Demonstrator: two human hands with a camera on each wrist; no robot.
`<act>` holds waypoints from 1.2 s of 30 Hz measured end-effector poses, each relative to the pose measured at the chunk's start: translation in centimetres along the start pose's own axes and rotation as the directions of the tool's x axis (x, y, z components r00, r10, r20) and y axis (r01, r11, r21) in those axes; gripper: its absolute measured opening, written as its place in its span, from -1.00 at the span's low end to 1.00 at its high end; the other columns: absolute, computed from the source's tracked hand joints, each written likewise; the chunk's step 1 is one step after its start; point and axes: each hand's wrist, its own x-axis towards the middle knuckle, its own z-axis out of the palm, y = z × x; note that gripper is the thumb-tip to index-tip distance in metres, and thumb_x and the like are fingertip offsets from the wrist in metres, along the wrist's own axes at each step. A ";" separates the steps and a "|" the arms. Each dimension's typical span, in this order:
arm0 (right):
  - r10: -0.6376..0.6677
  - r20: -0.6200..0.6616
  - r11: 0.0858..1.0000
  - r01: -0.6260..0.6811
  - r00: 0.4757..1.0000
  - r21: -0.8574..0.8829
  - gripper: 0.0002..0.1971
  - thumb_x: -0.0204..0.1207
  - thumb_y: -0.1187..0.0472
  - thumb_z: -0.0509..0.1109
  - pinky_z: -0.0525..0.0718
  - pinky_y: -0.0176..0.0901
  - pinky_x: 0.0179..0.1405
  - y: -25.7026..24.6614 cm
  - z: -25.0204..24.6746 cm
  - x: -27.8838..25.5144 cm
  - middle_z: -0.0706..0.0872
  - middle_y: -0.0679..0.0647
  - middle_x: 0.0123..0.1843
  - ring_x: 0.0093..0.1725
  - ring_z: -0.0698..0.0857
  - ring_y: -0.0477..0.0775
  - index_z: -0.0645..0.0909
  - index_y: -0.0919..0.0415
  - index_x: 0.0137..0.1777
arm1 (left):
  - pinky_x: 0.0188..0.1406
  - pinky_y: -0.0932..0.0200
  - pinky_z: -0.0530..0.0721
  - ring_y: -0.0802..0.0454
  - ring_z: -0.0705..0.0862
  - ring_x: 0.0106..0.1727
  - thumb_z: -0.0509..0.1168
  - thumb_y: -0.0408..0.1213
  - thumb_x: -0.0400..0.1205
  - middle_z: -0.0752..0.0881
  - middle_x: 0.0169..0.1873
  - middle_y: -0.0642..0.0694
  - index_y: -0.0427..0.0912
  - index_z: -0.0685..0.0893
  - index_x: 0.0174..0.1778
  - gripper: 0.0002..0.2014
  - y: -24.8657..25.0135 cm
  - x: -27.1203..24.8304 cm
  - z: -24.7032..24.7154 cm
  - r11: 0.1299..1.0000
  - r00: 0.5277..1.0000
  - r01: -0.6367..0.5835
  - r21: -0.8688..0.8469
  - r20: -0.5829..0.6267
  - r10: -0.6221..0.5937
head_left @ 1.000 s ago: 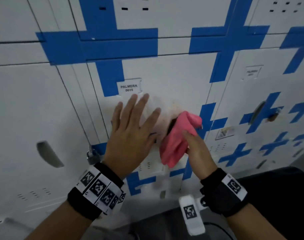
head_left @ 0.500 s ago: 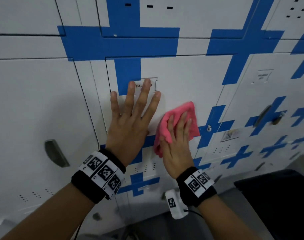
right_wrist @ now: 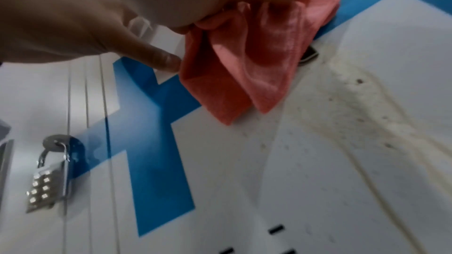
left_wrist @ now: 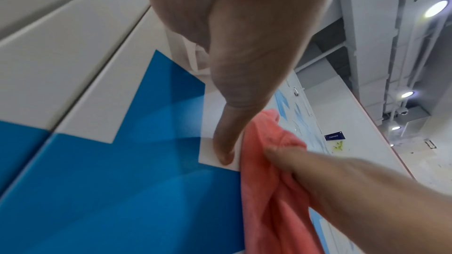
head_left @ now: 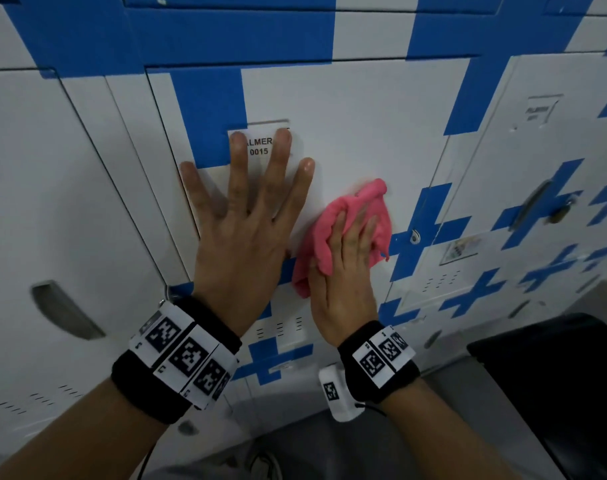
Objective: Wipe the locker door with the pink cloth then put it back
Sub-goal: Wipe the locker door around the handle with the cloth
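While you lean into the locker door (head_left: 364, 126), the whole bank of white lockers with blue crosses fills your head view closer than half a second ago, and the top of the door now runs out of frame. Your left hand (head_left: 246, 220) lies flat on the door with fingers spread and straight, holding nothing; its fingertips have crept up onto the name label (head_left: 260, 147), hiding the first and last letters where before they only reached its lower edge. Your right hand (head_left: 347, 271) presses the pink cloth (head_left: 360, 209) against the door just right of the left hand, fingers laid nearly straight over the bunched fabric, much as they were, with the thumb tucked at the cloth's left edge. A yellowish smear (right_wrist: 367, 103) shows on the door below the cloth in the right wrist view. A combination padlock (right_wrist: 46, 186) hangs on the neighbouring door, blurred. How much cloth lies under your palm is hidden. The dark shape (head_left: 565, 375) at lower right is cut off and hard to identify.
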 end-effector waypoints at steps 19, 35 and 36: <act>-0.098 0.049 0.994 0.100 0.994 -0.043 -0.31 0.70 0.04 0.01 0.00 0.39 0.65 2.3 -2.1 -0.2 -0.30 0.19 0.75 0.71 -0.32 0.20 -0.18 0.22 0.73 | 0.52 -0.82 -0.02 -0.61 -0.03 0.77 0.00 -0.37 0.73 -0.13 0.82 -0.38 -0.08 -0.22 0.86 -0.21 1.8 0.2 -0.6 0.993 0.999 0.044 -0.112 0.012 -0.043; -0.229 0.135 0.973 0.231 0.964 0.008 -0.19 0.63 0.33 0.21 0.37 0.30 0.56 2.1 -1.6 -2.6 -0.39 -0.03 0.71 0.72 0.00 0.24 -0.24 0.10 0.71 | 0.61 -0.75 0.08 -0.51 -0.02 0.81 0.43 -0.27 0.68 -0.07 0.84 -0.31 -0.06 -0.18 0.87 0.02 2.8 0.2 0.1 0.993 0.992 0.121 0.006 -0.038 -0.121; -0.192 0.144 0.981 0.184 0.971 0.065 -0.21 0.65 0.27 0.18 0.49 0.20 0.48 2.5 -1.8 -2.7 -0.42 -0.09 0.71 0.71 0.08 0.17 -0.26 0.02 0.71 | 0.62 -0.74 0.06 -0.50 -0.02 0.81 0.48 -0.25 0.64 -0.08 0.84 -0.30 -0.05 -0.19 0.87 0.08 2.7 0.2 0.2 0.992 0.992 0.123 -0.003 -0.040 -0.123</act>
